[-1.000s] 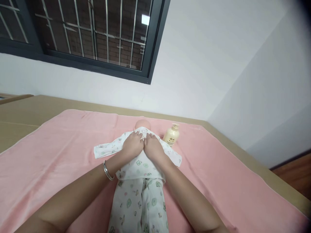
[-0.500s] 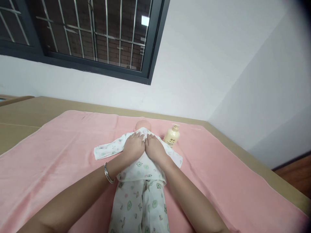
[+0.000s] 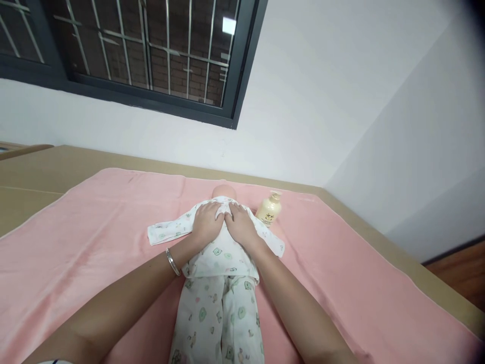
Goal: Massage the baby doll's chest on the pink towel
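A baby doll (image 3: 224, 191) lies on a pink blanket (image 3: 113, 212), its head away from me. It is dressed in a white printed top (image 3: 223, 260) and matching trousers (image 3: 202, 318), with the sleeves spread to both sides. My left hand (image 3: 206, 222) rests flat on the left of the doll's upper body, fingers stretched out. Beside it, my right hand (image 3: 241, 226) lies flat on the right side, also open. The thumbs come close together over the middle. My hands hide part of the top. A silver bangle (image 3: 173, 262) circles my left wrist.
A cream pump bottle (image 3: 269, 208) stands on the blanket just right of the doll's shoulder. The blanket covers a tan wooden surface (image 3: 38, 167). White walls (image 3: 295, 101) rise behind and to the right. A barred window (image 3: 151, 50) is above at the left.
My left hand has shifted slightly outward, with its thumb now spread from the fingers. My right hand stays on the upper body. The doll and bottle keep their places.
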`<act>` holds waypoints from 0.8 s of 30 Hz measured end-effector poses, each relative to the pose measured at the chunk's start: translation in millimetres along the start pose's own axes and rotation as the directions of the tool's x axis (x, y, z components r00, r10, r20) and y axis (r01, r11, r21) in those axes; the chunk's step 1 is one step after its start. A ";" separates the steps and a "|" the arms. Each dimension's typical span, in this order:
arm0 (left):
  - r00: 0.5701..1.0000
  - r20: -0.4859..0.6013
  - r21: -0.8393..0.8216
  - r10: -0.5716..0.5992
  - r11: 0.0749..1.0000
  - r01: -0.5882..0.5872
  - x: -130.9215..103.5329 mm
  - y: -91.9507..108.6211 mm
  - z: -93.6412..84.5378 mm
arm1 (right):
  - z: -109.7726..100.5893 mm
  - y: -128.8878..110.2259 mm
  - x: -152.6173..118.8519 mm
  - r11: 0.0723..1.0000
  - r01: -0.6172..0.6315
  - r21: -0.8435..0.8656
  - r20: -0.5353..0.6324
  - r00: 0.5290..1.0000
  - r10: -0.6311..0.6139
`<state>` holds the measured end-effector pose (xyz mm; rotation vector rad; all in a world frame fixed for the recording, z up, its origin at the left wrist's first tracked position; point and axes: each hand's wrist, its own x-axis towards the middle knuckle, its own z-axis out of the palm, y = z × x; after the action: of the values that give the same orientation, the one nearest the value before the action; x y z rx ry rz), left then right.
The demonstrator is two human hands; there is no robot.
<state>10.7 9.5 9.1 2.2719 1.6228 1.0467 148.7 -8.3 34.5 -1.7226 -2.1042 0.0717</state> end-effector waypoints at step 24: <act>0.988 0.128 0.340 0.083 0.932 -0.123 -26.5 42.5 -13.1 | -19.6 -4.1 1.3 0.996 -0.001 -0.092 0.116 0.993 0.012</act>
<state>30.8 -34.2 28.4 2.6098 1.7769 0.6772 151.5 -12.4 54.0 -1.8194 -2.2171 0.0799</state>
